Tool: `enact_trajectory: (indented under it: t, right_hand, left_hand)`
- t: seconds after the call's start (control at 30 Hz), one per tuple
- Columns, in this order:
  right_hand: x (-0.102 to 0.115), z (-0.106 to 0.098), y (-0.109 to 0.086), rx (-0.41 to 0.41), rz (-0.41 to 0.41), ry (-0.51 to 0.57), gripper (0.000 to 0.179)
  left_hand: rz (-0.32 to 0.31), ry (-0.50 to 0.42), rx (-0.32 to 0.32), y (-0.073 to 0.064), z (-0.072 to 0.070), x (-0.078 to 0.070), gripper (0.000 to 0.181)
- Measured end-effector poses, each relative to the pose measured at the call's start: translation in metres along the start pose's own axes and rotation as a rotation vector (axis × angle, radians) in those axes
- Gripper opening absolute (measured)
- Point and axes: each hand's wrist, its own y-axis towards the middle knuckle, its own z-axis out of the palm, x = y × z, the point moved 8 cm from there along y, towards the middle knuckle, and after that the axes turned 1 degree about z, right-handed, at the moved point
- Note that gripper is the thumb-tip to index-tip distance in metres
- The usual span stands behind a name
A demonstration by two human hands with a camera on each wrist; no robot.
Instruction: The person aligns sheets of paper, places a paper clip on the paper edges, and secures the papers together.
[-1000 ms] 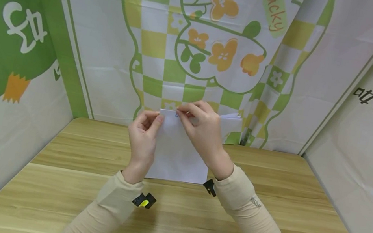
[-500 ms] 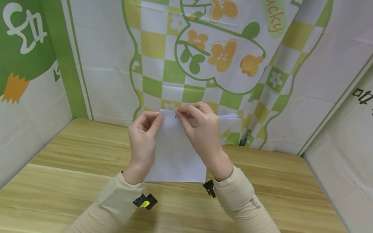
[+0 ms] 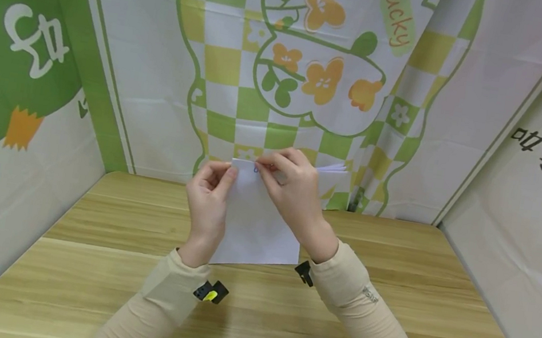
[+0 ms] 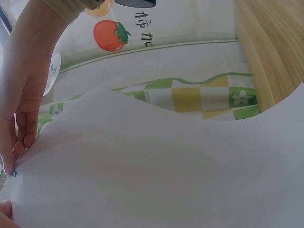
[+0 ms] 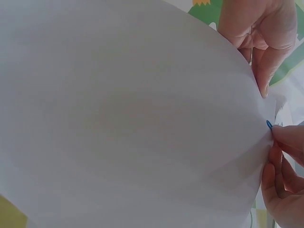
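Note:
Several white sheets of paper [image 3: 258, 231] hang upright in a stack over the table, their top edges fanned apart at the right. My left hand [image 3: 209, 198] pinches the top left corner between thumb and fingers. Just to its right, my right hand [image 3: 296, 190] pinches a small blue paper clip [image 5: 269, 124] at the top edge. Only the clip's rounded loop shows on the near face of the paper; fingertips hide the rest. In the left wrist view, the same loop pokes out under the right thumb, and the bowed sheet fills most of the picture.
The wooden table [image 3: 251, 310] lies below the hands. A printed cloth [image 3: 223, 64] with green and yellow checks hangs close behind the paper. Printed side panels stand left and right. Black camera mounts [image 3: 211, 291] sit on both wrists.
The paper's lower edge has tilted, its left corner dropping slightly and its right corner rising. The fanned edges at the right have shifted a little. Both hands keep nearly the same place and grip.

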Motion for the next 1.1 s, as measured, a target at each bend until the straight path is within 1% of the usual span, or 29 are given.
enact_trajectory:
  t: [0.3,0.57,0.93,1.1]
  right_hand:
    - [-0.0007,-0.0005,0.0007,0.001,-0.007,0.001,0.004]
    - [-0.0014,-0.0003,-0.0001,0.006,-0.006,0.009,0.004]
    - [0.0004,-0.0026,-0.0014,0.004,-0.031,0.012,0.004]
    - [-0.0011,-0.0021,-0.0025,0.013,-0.027,0.003,0.005]
  left_hand:
    - [0.006,-0.027,-0.005,0.0012,0.0010,0.0005,0.025]
    - [-0.002,-0.033,-0.010,0.0006,0.0018,-0.0006,0.026]
    - [-0.007,-0.032,-0.016,0.0010,0.0030,0.0014,0.022]
    - [-0.008,-0.045,-0.004,0.0012,0.0033,0.0038,0.023]
